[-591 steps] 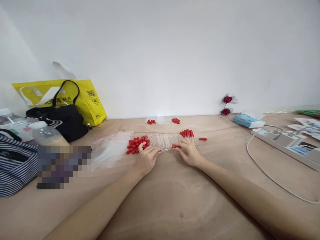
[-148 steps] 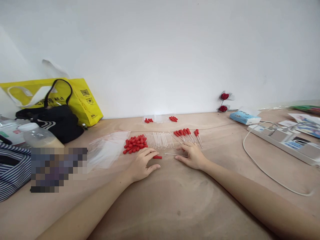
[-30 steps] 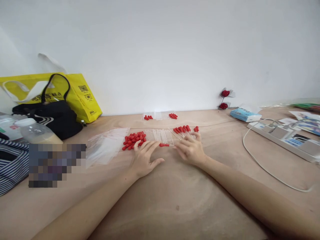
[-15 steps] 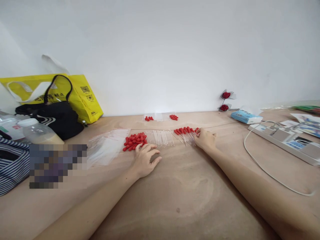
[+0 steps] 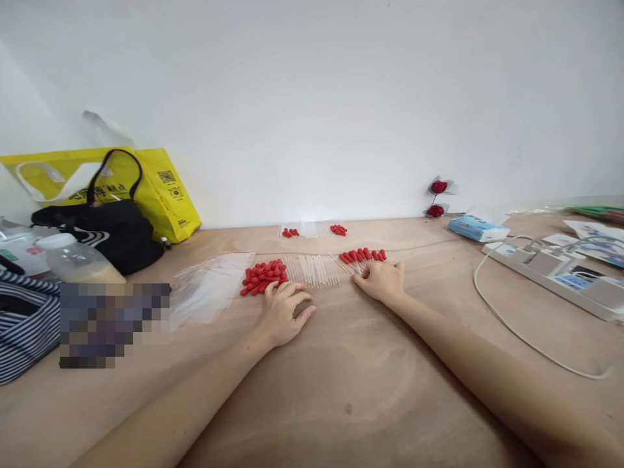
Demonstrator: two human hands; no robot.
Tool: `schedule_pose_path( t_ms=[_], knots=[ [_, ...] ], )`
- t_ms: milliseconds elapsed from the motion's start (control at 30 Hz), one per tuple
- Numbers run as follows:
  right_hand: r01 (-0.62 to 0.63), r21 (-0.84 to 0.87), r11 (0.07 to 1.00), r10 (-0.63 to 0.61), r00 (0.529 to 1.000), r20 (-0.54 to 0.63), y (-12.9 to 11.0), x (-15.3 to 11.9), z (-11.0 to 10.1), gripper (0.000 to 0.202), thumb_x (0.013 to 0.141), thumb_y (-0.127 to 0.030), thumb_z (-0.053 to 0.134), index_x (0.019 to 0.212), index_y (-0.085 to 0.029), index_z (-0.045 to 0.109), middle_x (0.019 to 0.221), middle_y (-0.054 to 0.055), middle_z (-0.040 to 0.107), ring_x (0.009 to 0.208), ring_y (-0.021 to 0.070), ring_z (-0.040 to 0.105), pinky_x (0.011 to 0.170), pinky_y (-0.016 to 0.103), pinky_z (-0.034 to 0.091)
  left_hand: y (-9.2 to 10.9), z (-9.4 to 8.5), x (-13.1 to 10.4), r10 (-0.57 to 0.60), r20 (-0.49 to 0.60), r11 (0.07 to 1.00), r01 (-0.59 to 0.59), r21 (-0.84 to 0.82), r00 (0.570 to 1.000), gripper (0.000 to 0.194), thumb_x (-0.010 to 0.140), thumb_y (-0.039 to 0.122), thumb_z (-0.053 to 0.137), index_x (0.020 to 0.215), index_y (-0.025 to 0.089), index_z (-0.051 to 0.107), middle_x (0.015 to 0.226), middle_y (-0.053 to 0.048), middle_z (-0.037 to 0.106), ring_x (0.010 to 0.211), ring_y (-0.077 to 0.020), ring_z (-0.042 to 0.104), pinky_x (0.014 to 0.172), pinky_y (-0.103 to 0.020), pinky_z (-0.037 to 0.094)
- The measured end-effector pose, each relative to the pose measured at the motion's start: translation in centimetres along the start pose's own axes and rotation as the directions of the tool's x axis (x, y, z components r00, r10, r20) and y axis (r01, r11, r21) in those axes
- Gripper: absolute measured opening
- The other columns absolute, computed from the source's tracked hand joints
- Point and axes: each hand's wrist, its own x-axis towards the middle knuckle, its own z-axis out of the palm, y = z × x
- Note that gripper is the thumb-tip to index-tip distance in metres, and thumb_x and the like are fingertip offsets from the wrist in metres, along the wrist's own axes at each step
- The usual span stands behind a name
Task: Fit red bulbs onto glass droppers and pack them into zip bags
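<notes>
My left hand (image 5: 285,315) lies on the table with its fingers spread, its fingertips beside a pile of red rubber bulbs (image 5: 266,276). A row of thin clear tubes (image 5: 312,270) lies between that pile and my right side. Further right is a row of droppers (image 5: 361,254), clear stems with red bulbs on their far ends. My right hand (image 5: 381,281) is closed at the near ends of these droppers, its fingers curled and covering some stems. Whether a stem is pinched in them is hidden.
Clear zip bags (image 5: 209,286) lie left of the bulbs. Two bags with red-topped pieces (image 5: 338,229) lie near the wall. A power strip (image 5: 546,273) with a white cable, a tissue pack (image 5: 478,228) and artificial roses (image 5: 436,210) are right. Bags (image 5: 180,195) and a bottle (image 5: 80,260) stand left.
My right hand has moved left and nearer, from the right end of the dropper row to the near ends of the stems. My left hand has stayed in place.
</notes>
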Motion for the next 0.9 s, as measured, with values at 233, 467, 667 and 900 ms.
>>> schedule_pose_path(
  t_ms=[233,467,667,900],
  knots=[
    [-0.009,-0.060,0.998,0.012,0.999,0.043,0.0,0.4,-0.7,0.028,0.071,-0.033,0.043,0.056,-0.018,0.060,0.063,0.008,0.063,0.066,0.0214,0.055,0.073,0.040,0.026,0.0,0.0,0.0,0.004,-0.002,1.000,-0.004,0.000,1.000,0.013,0.078,0.031,0.052,0.084,0.024,0.061,0.101,-0.004,0.060,0.097,-0.0227,0.051,0.090,-0.051,0.021],
    [-0.118,-0.065,0.991,0.123,0.989,0.079,1.6,1.4,-1.4,0.033,0.073,-0.035,0.040,0.054,-0.017,0.059,0.064,0.007,0.061,0.065,0.0209,0.055,0.074,0.040,0.026,0.1,0.0,0.1,0.005,-0.005,1.000,-0.005,-0.004,1.000,0.013,0.078,0.031,0.052,0.084,0.024,0.061,0.100,-0.003,0.060,0.096,-0.0220,0.051,0.090,-0.051,0.020],
    [-0.096,-0.033,0.995,0.098,0.994,0.052,1.6,1.3,-0.7,0.029,0.073,-0.038,0.043,0.064,-0.018,0.062,0.068,0.006,0.063,0.071,0.0217,0.055,0.076,0.040,0.025,0.0,0.0,0.0,0.017,-0.016,1.000,-0.017,-0.008,1.000,0.014,0.078,0.031,0.051,0.084,0.024,0.061,0.100,-0.004,0.060,0.096,-0.0220,0.051,0.091,-0.051,0.020],
    [0.039,0.065,0.997,-0.039,0.999,0.008,-1.4,1.8,0.1,0.024,0.073,-0.037,0.047,0.072,-0.022,0.065,0.074,0.004,0.064,0.078,0.0198,0.054,0.079,0.038,0.023,0.0,0.0,0.0,0.013,-0.004,1.000,-0.013,-0.007,1.000,0.013,0.078,0.031,0.051,0.084,0.024,0.061,0.100,-0.003,0.060,0.095,-0.0222,0.051,0.091,-0.051,0.019]
  ],
)
